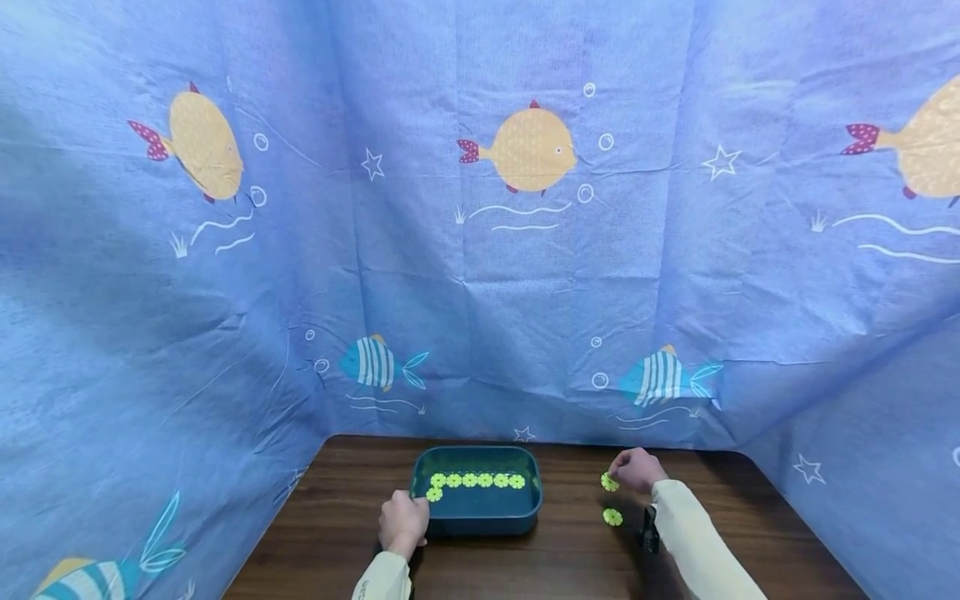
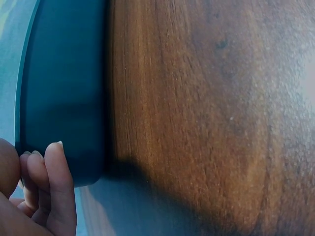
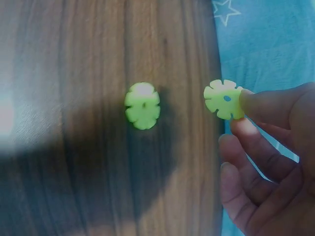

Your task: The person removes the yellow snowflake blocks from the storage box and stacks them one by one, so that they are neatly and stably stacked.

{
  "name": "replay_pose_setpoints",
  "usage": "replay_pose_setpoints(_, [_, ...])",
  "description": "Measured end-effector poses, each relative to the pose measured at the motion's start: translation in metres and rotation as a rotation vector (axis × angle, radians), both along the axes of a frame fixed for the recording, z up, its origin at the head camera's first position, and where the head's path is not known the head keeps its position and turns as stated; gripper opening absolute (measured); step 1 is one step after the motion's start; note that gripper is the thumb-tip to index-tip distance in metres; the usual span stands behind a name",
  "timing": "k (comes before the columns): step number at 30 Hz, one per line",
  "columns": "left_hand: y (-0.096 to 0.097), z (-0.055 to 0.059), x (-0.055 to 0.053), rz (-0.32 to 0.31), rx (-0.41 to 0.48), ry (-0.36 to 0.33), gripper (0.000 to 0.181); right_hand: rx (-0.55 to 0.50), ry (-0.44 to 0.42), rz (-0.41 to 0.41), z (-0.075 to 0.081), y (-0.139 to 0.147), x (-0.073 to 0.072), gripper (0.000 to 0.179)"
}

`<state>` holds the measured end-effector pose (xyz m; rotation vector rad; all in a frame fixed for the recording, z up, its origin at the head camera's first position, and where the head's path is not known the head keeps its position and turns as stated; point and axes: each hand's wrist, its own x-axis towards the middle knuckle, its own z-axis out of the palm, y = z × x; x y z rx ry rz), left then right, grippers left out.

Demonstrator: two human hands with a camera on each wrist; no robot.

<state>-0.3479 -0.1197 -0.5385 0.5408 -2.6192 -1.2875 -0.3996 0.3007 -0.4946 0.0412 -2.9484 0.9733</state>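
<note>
A dark teal rectangular bin point(image 1: 480, 525) stands on the table, and my left hand point(image 1: 403, 522) grips its near left corner. In the left wrist view, thumb and fingers point(image 2: 60, 189) pinch the bin's rim. Inside the bin, several yellow-green flower-shaped discs point(image 1: 469, 481) form a row along the far side, with one more disc point(image 1: 434, 495) below the row's left end. To the right, my right hand point(image 1: 637, 471) pinches a notched disc with a central hole point(image 3: 220, 100) between thumb and index finger. Another disc point(image 3: 142, 106) lies flat on the table nearer to me.
The table point(image 1: 570, 567) has a dark brown wood grain. A blue curtain point(image 1: 525, 292) printed with fish hangs around its back and sides. Something black point(image 1: 650, 530) is strapped at the right wrist.
</note>
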Motion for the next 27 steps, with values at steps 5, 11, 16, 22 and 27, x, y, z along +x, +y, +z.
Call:
replay_pose_setpoints(5, [-0.001, 0.000, -0.001, 0.001, 0.002, 0.008, 0.019, -0.068, -0.073, -0.023, -0.008, 0.002, 0.008, 0.007])
replay_pose_setpoints(11, [0.000, 0.001, -0.001, 0.008, -0.001, 0.030, 0.019, -0.158, -0.146, -0.040, -0.020, 0.002, 0.015, 0.007])
replay_pose_setpoints(16, [-0.001, 0.000, -0.002, 0.009, -0.007, 0.028, 0.020, -0.171, -0.163, -0.047, -0.029, 0.002, 0.017, 0.010])
replay_pose_setpoints(22, [-0.001, -0.001, -0.002, 0.007, -0.004, 0.024, 0.021, -0.139, -0.191, -0.038, -0.030, 0.000, 0.021, 0.008])
replay_pose_setpoints(27, [0.000, -0.001, -0.002, 0.004, -0.002, 0.034, 0.021, -0.103, -0.173, -0.046, -0.030, -0.001, 0.023, 0.008])
